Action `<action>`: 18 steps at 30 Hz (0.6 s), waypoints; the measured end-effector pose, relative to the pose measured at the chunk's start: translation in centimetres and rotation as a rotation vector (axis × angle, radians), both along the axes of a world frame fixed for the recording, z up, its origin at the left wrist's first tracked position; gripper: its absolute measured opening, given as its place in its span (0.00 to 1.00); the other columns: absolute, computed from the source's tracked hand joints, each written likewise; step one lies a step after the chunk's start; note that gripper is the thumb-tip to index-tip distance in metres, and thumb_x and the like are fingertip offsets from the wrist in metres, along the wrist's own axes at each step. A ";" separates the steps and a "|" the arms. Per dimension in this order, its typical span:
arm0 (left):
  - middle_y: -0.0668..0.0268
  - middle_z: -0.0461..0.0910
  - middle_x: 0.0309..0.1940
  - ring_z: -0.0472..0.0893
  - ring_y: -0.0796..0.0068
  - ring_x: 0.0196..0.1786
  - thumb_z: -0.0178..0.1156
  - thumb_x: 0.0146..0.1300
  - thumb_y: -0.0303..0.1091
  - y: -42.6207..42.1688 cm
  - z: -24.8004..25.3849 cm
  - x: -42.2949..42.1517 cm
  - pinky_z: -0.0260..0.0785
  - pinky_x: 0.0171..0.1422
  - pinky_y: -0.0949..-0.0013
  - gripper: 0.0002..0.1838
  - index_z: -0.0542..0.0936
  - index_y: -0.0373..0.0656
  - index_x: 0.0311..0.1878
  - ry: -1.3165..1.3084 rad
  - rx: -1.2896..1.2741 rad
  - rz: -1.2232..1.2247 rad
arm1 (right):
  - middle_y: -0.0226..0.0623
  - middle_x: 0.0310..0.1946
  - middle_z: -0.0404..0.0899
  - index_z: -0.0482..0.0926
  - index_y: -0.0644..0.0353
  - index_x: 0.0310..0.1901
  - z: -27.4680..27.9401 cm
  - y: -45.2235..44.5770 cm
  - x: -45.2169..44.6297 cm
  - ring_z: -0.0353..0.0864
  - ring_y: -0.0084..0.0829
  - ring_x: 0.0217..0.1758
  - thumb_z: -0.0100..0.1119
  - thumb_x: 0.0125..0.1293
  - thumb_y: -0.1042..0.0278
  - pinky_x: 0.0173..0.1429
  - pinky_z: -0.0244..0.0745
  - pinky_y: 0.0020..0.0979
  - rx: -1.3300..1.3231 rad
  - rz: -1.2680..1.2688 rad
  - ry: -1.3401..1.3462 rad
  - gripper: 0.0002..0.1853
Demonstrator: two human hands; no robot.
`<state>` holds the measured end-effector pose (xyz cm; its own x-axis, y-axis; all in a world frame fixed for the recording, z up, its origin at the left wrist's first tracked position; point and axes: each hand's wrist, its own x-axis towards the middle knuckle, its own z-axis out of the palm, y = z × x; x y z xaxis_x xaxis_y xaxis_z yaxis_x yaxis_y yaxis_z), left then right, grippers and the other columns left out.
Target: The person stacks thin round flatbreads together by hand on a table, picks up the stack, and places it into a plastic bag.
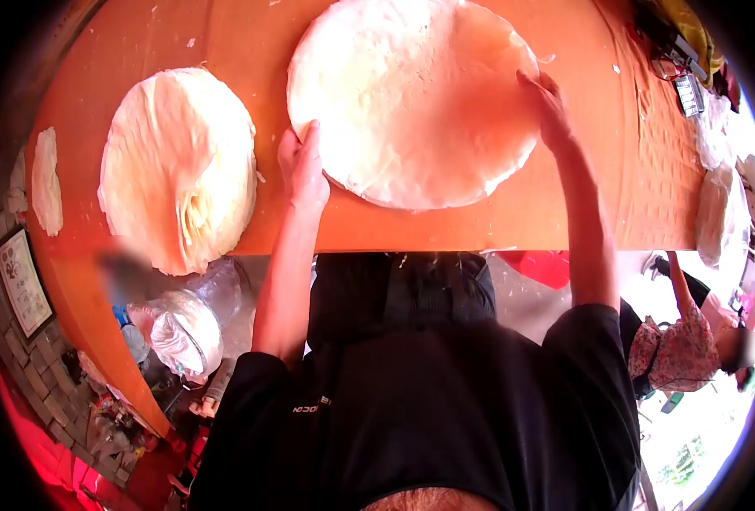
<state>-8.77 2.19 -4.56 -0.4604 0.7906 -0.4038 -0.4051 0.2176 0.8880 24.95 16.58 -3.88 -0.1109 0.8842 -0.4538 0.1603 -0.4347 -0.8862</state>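
Observation:
A large, pale round flatbread (420, 102) lies on the orange tabletop in front of me, its top edge running out of view. My left hand (305, 169) grips its lower left rim, thumb on top and fingers mostly hidden below. At the right rim my right hand (552, 112) has closed on the edge. Whether this is a single sheet or several is hard to tell. To the left sits a thick stack of similar flatbreads (177, 166), with layered, folded edges showing near the front.
A narrow strip of flatbread (46, 182) lies at the table's (496, 228) left end. Plastic bags (714, 200) and small items are at the right end. Below the front edge are a white bag (187, 336) and a red object (537, 267). Another person (680, 349) is at lower right.

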 end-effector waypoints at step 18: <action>0.68 0.79 0.30 0.77 0.82 0.30 0.64 0.58 0.30 -0.3 13.4 -7.5 0.70 0.31 0.74 0.10 0.77 0.38 0.41 0.099 0.310 0.232 | 0.37 0.44 0.82 0.78 0.67 0.52 20.7 4.3 -10.2 0.80 0.25 0.43 0.61 0.65 0.66 0.48 0.74 0.25 0.438 0.115 0.090 0.17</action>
